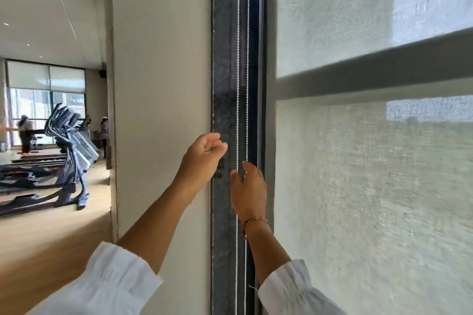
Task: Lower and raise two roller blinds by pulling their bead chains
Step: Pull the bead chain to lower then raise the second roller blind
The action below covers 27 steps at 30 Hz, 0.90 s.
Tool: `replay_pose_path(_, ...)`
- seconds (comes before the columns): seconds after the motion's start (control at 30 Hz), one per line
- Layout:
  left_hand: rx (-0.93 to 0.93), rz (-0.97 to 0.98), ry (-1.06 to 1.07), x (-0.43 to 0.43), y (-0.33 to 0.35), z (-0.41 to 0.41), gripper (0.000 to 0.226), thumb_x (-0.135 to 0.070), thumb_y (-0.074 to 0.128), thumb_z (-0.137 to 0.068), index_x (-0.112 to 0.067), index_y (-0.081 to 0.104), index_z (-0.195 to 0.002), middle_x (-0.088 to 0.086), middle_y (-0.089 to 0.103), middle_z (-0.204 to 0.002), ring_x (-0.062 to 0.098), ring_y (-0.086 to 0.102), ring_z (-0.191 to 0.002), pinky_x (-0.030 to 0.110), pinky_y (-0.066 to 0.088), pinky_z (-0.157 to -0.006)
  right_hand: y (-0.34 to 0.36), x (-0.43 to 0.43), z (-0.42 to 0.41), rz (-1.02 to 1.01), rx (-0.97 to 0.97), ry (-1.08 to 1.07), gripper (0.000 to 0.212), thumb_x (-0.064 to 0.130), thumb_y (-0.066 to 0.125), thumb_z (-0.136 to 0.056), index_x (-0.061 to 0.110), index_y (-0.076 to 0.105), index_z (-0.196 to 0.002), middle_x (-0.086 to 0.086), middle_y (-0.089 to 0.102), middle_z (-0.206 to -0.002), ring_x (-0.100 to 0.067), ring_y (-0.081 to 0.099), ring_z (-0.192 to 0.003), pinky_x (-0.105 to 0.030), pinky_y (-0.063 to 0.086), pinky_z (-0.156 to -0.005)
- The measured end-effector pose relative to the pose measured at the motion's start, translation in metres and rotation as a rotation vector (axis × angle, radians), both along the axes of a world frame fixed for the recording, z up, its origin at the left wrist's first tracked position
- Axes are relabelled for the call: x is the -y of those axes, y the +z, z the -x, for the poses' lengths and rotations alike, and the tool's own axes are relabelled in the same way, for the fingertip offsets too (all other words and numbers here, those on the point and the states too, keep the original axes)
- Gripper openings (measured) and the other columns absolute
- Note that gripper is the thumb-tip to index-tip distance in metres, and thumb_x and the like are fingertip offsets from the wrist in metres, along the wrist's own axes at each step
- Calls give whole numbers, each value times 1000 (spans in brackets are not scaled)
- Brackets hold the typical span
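Observation:
Three white bead chains hang down a dark window post. The left bead chain (213, 84) runs along the wall's edge, and my left hand (203, 158) is pinched shut on it at about mid height. The middle bead chain (238, 59) and the right bead chain (247, 59) hang side by side. My right hand (249, 189) is lower, against these two chains, thumb and fingers apart, with the middle chain passing between them. A translucent grey roller blind (358, 186) covers the window to the right.
A beige wall panel (161, 84) stands to the left of the dark window post (224, 33). Behind it lies a gym room with exercise machines (66, 140), a wooden floor (51, 233), two people far off and more blinds on the far window.

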<state>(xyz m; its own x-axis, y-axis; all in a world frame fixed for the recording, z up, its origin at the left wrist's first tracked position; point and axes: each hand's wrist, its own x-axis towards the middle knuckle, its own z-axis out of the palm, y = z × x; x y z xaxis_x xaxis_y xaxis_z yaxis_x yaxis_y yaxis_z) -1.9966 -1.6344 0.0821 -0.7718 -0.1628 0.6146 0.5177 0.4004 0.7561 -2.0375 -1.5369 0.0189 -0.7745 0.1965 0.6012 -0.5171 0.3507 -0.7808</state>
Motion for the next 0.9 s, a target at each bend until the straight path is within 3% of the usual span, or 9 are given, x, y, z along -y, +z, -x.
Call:
replay_pose_path(0.2,23,-65,-160,-3,13,64,31,-27,53,-92,-20,52,-122,-5,58,-112,15,56,-111,42,44,-103,18,20,57,22,-32,-56,31,19,53,-89,9,51,-118,-12,58,-117,-27,56,-103,-38,48,-88)
replay_pose_path(0.3,-1,-112,-232,-5,17,85,33,-22,51,-93,-16,50,-126,-2,59,-122,13,55,-112,34,43,-102,26,25,72,77,-80,-118,29,17,53,-88,8,53,-116,-12,58,-115,-28,57,-101,-41,48,-88)
replay_pose_path(0.43,-82,-100,-295,-13,28,101,35,-14,49,-94,-13,47,-129,-4,55,-123,2,53,-101,2,42,-71,37,19,77,157,-162,-99,15,15,50,-90,5,62,-87,-10,62,-85,-18,52,-74,-29,43,-69)
replay_pose_path(0.47,-100,-113,-309,-14,32,103,36,-13,49,-94,-12,47,-129,-3,55,-123,2,53,-101,2,42,-70,38,15,74,185,-188,-103,17,17,50,-91,6,63,-86,-6,61,-80,-15,50,-71,-22,40,-65)
replay_pose_path(0.53,-116,-132,-355,-17,42,103,37,-15,50,-93,-12,46,-130,0,57,-126,7,55,-107,13,41,-86,39,9,66,242,-264,-107,20,21,50,-93,10,65,-86,-4,63,-76,-11,53,-68,-14,39,-61)
replay_pose_path(0.63,-105,-181,-476,-23,57,96,31,-19,49,-94,-13,50,-124,0,64,-113,15,61,-103,29,46,-95,30,8,50,252,-376,-106,24,22,48,-95,14,64,-80,-4,62,-69,-8,51,-62,-17,39,-57)
replay_pose_path(0.73,-101,-239,-704,-26,72,82,14,-19,45,-96,-24,55,-104,-4,65,-102,16,66,-94,28,54,-83,15,19,37,175,-502,-142,31,22,46,-94,4,55,-70,-16,53,-63,-22,45,-58,-23,34,-51)
replay_pose_path(0.8,-129,-331,-805,-26,82,75,14,-21,44,-96,-24,55,-105,-4,67,-99,10,68,-80,24,57,-67,8,27,32,86,-567,-189,33,22,44,-94,12,45,-63,-6,42,-54,-17,37,-52,-23,30,-48)
replay_pose_path(0.9,-182,-531,-828,-23,98,62,14,-24,47,-95,-19,60,-99,-8,60,-64,3,49,-44,14,36,-37,5,30,28,39,-652,-239,32,19,45,-94,25,38,-63,3,34,-54,-9,32,-51,-21,27,-46)
